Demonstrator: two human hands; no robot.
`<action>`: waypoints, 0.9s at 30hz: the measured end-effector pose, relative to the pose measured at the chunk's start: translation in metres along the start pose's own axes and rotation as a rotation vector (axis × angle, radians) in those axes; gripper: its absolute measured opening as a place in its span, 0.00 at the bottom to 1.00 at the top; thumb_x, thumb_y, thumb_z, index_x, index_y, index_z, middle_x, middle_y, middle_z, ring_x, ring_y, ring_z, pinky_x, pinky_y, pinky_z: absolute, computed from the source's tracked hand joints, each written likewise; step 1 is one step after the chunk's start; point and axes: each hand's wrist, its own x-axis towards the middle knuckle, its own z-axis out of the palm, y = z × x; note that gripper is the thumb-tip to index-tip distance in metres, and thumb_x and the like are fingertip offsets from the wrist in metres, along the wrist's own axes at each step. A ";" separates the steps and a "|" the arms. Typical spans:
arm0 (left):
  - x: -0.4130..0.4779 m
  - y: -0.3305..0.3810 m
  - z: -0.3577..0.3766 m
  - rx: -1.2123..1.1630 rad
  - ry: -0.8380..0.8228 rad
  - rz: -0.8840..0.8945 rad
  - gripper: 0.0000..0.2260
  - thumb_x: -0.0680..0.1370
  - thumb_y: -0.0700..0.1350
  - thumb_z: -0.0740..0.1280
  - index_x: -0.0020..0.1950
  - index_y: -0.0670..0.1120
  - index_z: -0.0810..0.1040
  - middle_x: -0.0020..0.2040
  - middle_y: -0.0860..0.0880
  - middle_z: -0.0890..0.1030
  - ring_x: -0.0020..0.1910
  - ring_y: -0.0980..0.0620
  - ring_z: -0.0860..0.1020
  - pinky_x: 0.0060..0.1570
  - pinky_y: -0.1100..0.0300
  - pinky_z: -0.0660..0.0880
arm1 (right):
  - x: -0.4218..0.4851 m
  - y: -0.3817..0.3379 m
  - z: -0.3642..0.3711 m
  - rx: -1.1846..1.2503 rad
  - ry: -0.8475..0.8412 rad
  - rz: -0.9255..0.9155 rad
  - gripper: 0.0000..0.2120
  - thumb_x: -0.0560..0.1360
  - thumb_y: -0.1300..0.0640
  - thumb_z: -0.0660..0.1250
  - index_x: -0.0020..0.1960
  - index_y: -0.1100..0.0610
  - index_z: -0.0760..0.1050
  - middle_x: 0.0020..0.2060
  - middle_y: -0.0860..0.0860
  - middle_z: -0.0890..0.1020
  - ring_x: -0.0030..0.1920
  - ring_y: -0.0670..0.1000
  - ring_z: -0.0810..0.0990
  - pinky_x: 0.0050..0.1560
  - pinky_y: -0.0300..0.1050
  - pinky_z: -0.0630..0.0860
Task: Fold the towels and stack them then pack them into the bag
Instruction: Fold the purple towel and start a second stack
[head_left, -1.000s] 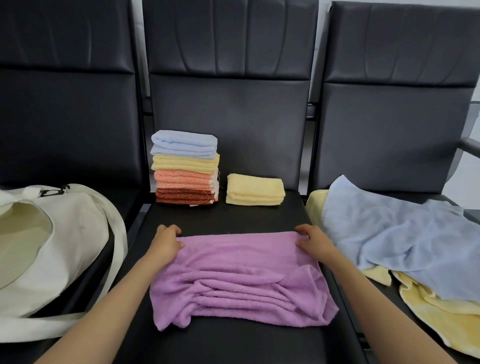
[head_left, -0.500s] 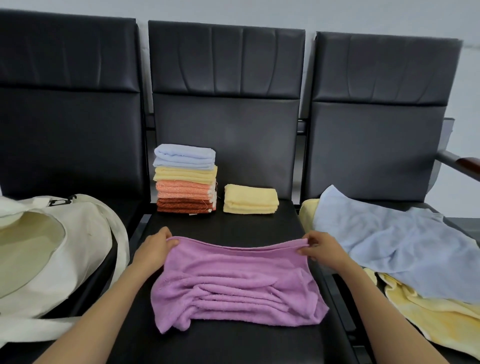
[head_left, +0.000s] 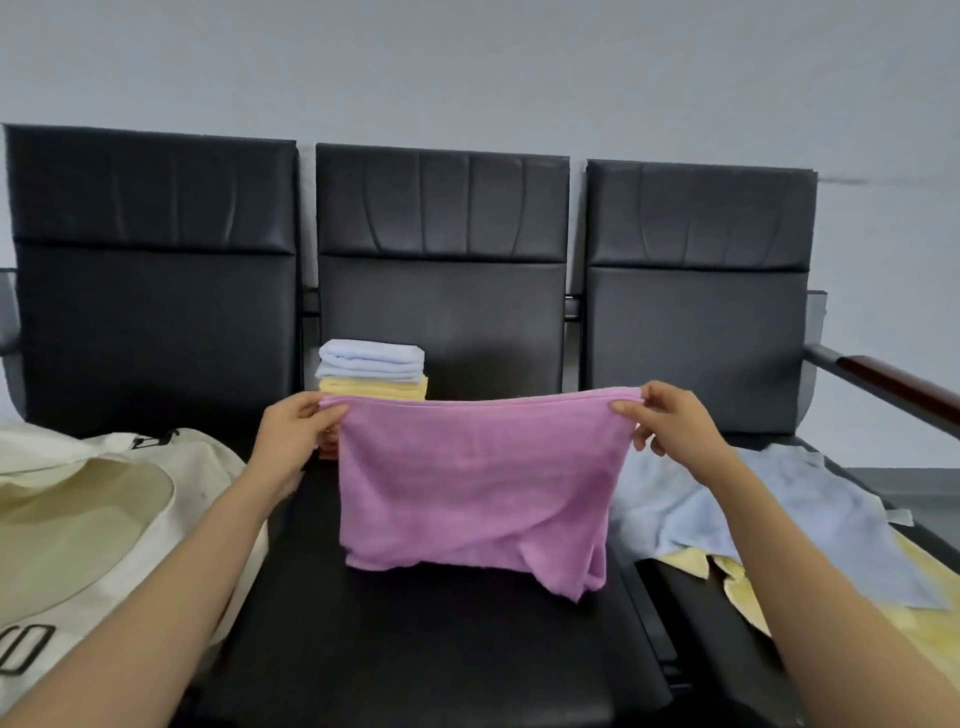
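Pinch grips hold the purple towel (head_left: 472, 483) by its two top corners: my left hand (head_left: 296, 436) curls thumb and fingers round the left corner, and my right hand (head_left: 670, 421) nips the right one. The cloth is soft, nubby terry. It hangs as a sheet over the black padded seat (head_left: 441, 649), its lower edge rumpled and uneven. Behind it the stack of folded towels (head_left: 371, 366) shows blue over yellow. The cream canvas bag (head_left: 104, 519) gapes at my left. A loose pale-blue towel (head_left: 810, 519) lies over a yellow towel (head_left: 748, 592) at my right.
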 end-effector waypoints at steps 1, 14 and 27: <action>0.001 0.009 0.002 0.016 0.028 0.034 0.04 0.77 0.39 0.68 0.51 0.43 0.80 0.38 0.47 0.80 0.33 0.53 0.77 0.37 0.61 0.77 | 0.000 -0.007 -0.003 0.003 0.018 -0.006 0.15 0.74 0.54 0.71 0.39 0.61 0.69 0.29 0.54 0.75 0.24 0.47 0.75 0.25 0.41 0.66; 0.007 0.078 0.002 -0.101 -0.021 0.214 0.04 0.80 0.39 0.64 0.48 0.43 0.78 0.42 0.41 0.81 0.34 0.52 0.84 0.38 0.64 0.81 | -0.003 -0.055 -0.028 0.582 -0.182 -0.019 0.23 0.60 0.57 0.75 0.53 0.64 0.79 0.42 0.54 0.85 0.42 0.48 0.85 0.44 0.35 0.80; 0.041 0.070 0.011 0.019 -0.058 0.133 0.10 0.82 0.47 0.60 0.45 0.43 0.71 0.49 0.45 0.80 0.48 0.48 0.84 0.53 0.54 0.78 | 0.048 -0.040 0.014 0.667 -0.054 0.108 0.07 0.81 0.54 0.61 0.47 0.56 0.66 0.49 0.55 0.79 0.50 0.56 0.84 0.53 0.47 0.81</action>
